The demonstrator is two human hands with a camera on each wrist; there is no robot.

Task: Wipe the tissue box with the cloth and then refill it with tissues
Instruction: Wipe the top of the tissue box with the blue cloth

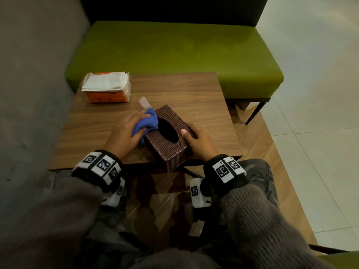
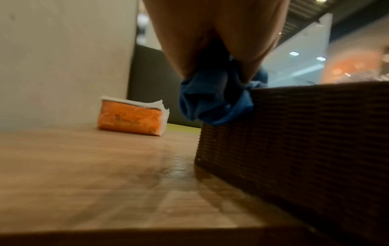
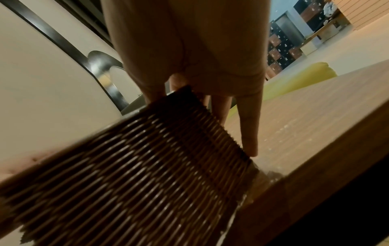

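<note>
A dark brown woven tissue box [image 1: 171, 144] with a black oval opening stands near the front edge of the wooden table [image 1: 194, 94], one corner over the edge. My left hand [image 1: 126, 133] grips a bunched blue cloth [image 1: 148, 122] and presses it on the box's upper left edge; the left wrist view shows the cloth [image 2: 214, 99] against the box [image 2: 305, 133]. My right hand [image 1: 196, 140] holds the box's right side, thumb on top, fingers [image 3: 249, 126] down the side of the box [image 3: 136, 166]. An orange pack of white tissues [image 1: 107, 87] lies at the table's far left corner.
A small pale scrap [image 1: 144, 102] lies on the table just beyond the cloth. A green bench seat [image 1: 174, 51] stands behind the table, a grey wall [image 1: 35, 74] to the left, tiled floor [image 1: 320, 94] to the right. My knees are under the table's front edge.
</note>
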